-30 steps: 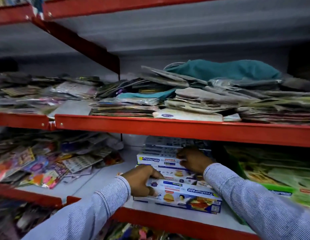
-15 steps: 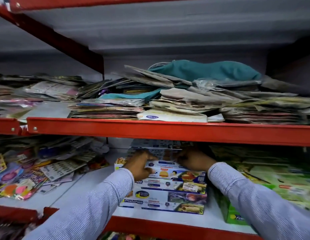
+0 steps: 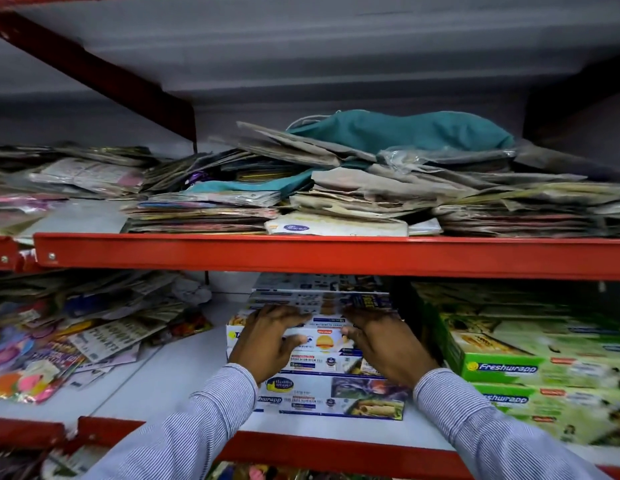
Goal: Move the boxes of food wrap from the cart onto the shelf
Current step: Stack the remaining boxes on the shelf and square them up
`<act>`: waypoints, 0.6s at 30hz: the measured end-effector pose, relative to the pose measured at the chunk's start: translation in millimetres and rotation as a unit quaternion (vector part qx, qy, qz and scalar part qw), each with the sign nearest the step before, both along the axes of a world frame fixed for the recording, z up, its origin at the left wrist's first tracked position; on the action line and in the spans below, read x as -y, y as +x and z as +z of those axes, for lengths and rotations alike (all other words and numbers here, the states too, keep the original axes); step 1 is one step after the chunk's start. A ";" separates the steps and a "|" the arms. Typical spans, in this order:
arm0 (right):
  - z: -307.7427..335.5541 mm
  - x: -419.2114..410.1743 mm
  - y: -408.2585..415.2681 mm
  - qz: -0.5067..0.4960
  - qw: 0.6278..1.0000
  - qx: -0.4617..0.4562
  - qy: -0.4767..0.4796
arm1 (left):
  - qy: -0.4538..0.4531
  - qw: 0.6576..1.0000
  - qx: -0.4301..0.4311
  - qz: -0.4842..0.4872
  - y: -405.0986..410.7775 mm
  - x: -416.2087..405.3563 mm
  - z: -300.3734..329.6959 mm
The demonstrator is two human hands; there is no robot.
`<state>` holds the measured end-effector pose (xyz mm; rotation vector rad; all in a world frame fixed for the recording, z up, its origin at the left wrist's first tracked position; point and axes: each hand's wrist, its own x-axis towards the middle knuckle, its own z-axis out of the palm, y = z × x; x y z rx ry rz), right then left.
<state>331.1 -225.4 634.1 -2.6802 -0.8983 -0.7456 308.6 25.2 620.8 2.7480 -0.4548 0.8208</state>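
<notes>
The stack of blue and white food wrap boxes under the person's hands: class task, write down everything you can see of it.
The stack of blue and white boxes sits on the lower shelf, long printed cardboard cartons lying flat, several high, with food pictures and partial "Freshwrapp" lettering. The left hand and right hand press on its upper boxes. Green boxes stand immediately to its right.

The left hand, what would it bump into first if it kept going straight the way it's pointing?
Probably the blue-and-white box atop the stack: the left hand points straight toward it, though depth is unclear.
</notes>
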 end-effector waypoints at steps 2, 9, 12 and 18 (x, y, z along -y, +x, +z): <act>-3.1 -1.2 0.9 -0.010 1.000 0.017 -0.008 | 0.010 1.000 0.003 0.005 -1.5 -0.2 -3.4; -40.6 -21.5 -6.1 -0.064 0.984 0.164 0.011 | 0.124 0.982 0.131 0.052 -8.5 7.2 -32.5; -54.4 -30.0 1.3 -0.093 0.980 0.175 0.008 | 0.136 0.976 0.155 0.063 4.2 6.3 -44.9; -69.0 -32.8 18.3 -0.132 0.966 0.221 -0.006 | 0.155 0.959 0.233 0.055 27.1 -2.7 -57.2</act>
